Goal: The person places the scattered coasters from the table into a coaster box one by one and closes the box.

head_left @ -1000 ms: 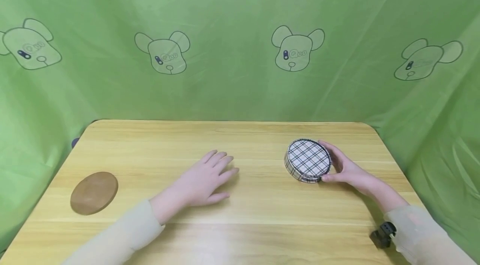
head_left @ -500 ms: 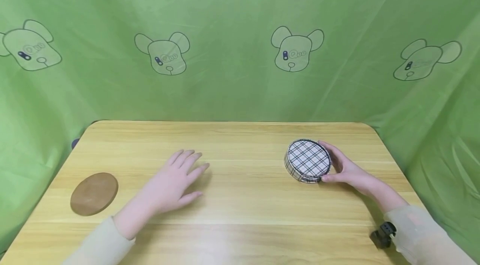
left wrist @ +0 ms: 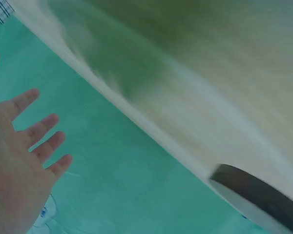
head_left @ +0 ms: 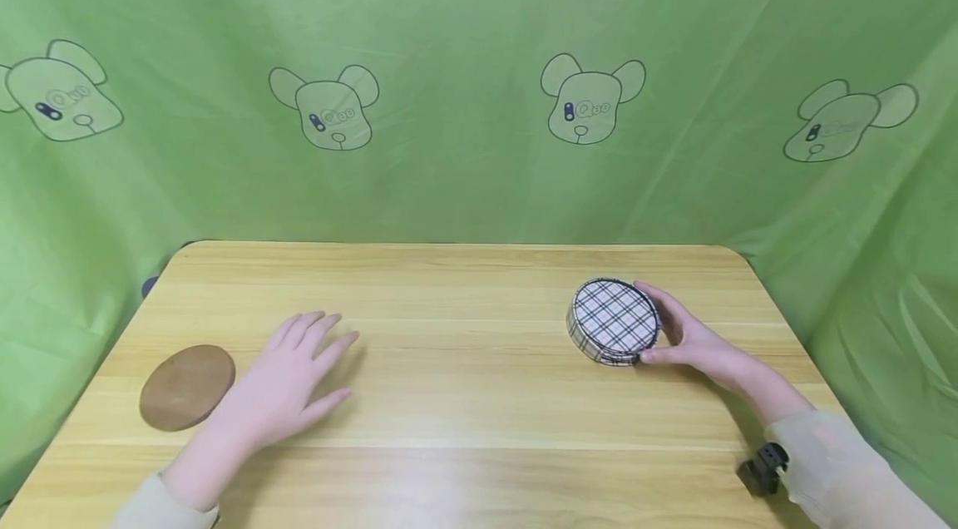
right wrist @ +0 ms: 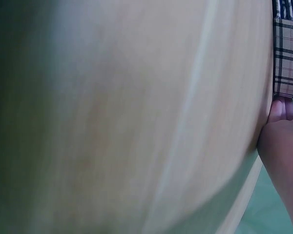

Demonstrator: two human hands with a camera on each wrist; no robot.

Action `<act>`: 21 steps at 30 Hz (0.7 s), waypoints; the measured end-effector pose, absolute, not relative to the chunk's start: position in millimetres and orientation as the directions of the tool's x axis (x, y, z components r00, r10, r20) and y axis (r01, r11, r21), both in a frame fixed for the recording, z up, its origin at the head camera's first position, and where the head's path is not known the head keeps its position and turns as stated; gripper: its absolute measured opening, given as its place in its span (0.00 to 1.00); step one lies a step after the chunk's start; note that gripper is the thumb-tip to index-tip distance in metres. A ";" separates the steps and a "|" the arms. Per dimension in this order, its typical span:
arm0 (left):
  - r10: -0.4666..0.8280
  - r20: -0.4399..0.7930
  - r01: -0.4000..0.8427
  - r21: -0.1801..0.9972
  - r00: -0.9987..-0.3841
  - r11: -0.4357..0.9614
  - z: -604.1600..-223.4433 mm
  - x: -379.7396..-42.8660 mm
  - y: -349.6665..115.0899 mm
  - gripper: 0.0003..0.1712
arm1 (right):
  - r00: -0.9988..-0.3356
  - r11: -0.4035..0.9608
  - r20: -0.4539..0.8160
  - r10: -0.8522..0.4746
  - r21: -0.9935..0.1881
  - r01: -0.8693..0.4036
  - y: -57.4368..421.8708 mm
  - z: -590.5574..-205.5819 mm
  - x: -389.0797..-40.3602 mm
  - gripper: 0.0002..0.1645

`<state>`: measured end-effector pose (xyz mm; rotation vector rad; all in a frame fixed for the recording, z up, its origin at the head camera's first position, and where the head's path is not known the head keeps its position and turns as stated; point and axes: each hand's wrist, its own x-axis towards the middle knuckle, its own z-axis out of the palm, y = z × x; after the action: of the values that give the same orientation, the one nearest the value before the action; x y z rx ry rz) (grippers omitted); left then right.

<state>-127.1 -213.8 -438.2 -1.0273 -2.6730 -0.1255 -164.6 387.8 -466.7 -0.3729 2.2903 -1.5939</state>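
A round plaid case (head_left: pixel 614 317), black and white with a raised side, sits on the right part of the table. My right hand (head_left: pixel 692 346) holds its right edge, thumb at the front and fingers behind; some fingertips are hidden. At the edge of the right wrist view, that hand (right wrist: pixel 285 144) meets the plaid side wall (right wrist: pixel 289 58). My left hand (head_left: pixel 280 392) hovers over the table's left side, fingers spread, holding nothing. A flat brown disc (head_left: pixel 180 388) lies just left of it, partly covered by the hand in the head view. In the left wrist view the palm (left wrist: pixel 12 180) shows bare.
The light wooden table (head_left: pixel 464 396) has rounded far corners. Green cloth (head_left: pixel 464 180) printed with bear heads hangs behind it and along both sides. A small black device (head_left: pixel 763 469) is strapped at my right sleeve (head_left: pixel 831 462).
My left hand has moved left across the table, from near the middle to beside the brown disc, fingers still spread. My right hand and the plaid case have stayed in place.
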 end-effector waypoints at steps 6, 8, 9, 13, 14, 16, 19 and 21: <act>0.578 0.308 0.612 0.016 -0.756 0.791 -444.8 -120.7 -235.1 0.40 | -0.915 0.342 -0.117 -0.387 -0.939 -0.024 387.7 -467.4 -164.9 0.68; 0.555 0.319 0.592 0.024 -0.768 0.805 -445.8 -118.9 -241.9 0.40 | -0.915 0.341 -0.115 -0.388 -0.940 -0.026 387.9 -468.0 -165.1 0.68; 0.545 0.322 0.582 0.025 -0.774 0.812 -446.1 -118.0 -245.1 0.40 | -0.914 0.340 -0.114 -0.388 -0.940 -0.027 388.0 -468.3 -165.3 0.68; 0.508 0.314 0.544 0.035 -0.802 0.838 -446.1 -113.4 -257.6 0.40 | -0.914 0.339 -0.108 -0.390 -0.940 -0.033 388.7 -469.4 -165.6 0.68; 0.499 0.310 0.535 0.038 -0.809 0.844 -446.0 -112.3 -260.4 0.40 | -0.915 0.341 -0.107 -0.389 -0.939 -0.035 388.9 -469.6 -165.6 0.68; 0.485 0.307 0.522 0.045 -0.819 0.852 -446.1 -110.7 -265.8 0.40 | -0.915 0.342 -0.105 -0.389 -0.939 -0.038 389.5 -470.1 -165.8 0.68; 0.468 0.309 0.505 0.047 -0.828 0.862 -446.7 -109.0 -273.7 0.41 | -0.915 0.343 -0.106 -0.390 -0.938 -0.038 389.6 -470.4 -166.0 0.68; 0.461 0.310 0.498 0.046 -0.831 0.866 -448.2 -108.5 -279.3 0.41 | -0.914 0.342 -0.108 -0.391 -0.939 -0.036 389.2 -470.2 -166.1 0.68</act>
<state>-108.5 -279.3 -448.2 -0.7233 -2.7490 -0.1802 -166.1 389.2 -470.2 -0.3793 2.2971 -1.5946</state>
